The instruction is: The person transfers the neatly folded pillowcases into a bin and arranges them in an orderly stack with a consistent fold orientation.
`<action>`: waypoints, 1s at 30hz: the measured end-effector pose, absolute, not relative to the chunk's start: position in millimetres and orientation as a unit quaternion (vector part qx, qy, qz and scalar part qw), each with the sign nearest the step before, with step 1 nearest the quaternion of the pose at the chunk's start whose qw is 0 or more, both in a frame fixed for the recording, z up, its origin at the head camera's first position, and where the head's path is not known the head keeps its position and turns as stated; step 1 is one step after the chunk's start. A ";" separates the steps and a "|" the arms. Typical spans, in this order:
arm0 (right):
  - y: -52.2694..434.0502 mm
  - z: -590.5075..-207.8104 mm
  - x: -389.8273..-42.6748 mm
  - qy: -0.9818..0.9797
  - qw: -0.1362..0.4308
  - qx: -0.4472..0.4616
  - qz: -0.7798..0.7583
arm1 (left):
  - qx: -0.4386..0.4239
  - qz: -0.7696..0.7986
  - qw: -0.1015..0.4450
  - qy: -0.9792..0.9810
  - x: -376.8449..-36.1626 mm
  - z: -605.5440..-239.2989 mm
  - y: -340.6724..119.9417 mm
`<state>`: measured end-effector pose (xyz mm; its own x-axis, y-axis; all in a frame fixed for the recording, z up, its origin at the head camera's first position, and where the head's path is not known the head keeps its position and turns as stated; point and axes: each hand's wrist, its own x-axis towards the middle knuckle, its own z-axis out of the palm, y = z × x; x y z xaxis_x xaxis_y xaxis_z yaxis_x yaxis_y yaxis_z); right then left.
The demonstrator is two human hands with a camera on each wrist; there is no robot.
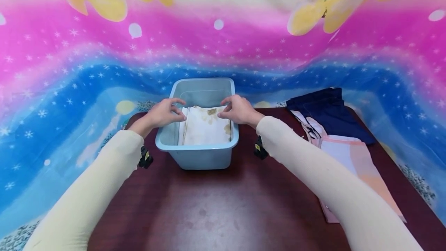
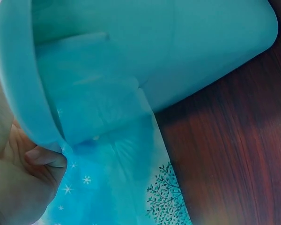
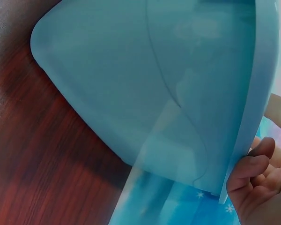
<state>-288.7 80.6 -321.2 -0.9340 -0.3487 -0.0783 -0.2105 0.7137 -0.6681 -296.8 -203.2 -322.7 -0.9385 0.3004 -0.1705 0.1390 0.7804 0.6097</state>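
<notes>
A pale blue-grey plastic bin stands on the table with folded white cloth in it, printed with tan and brown leaf-like patches. My left hand is over the bin's left rim, thumb and index finger bowed apart with a gap between them, beside the cloth's left edge. Over the right rim, my right hand mirrors it, its thumb tip overlapping the cloth's upper right edge. Both wrist views show the bin's outer wall, with loosely bent lower fingers close by the rim.
On the right of the dark red-brown table lie a folded navy garment and a folded peach and white cloth, with a patterned strip of fabric between them. A colourful printed sheet hangs behind the table.
</notes>
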 end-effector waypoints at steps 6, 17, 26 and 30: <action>87.5 -324.9 -288.2 0.903 0.101 -0.178 -0.379 | 0.122 0.318 0.121 0.932 -292.7 -324.3 -204.9; 105.2 -317.9 -280.6 0.864 0.097 -0.211 -0.448 | 0.124 0.393 0.094 0.906 -290.1 -320.4 -215.5; 120.4 -315.3 -272.1 0.858 0.095 -0.220 -0.454 | 0.123 0.412 0.049 0.901 -271.8 -307.2 -217.1; 129.7 -314.8 -267.1 0.859 0.096 -0.215 -0.455 | 0.128 0.413 0.047 0.901 -265.7 -305.2 -211.8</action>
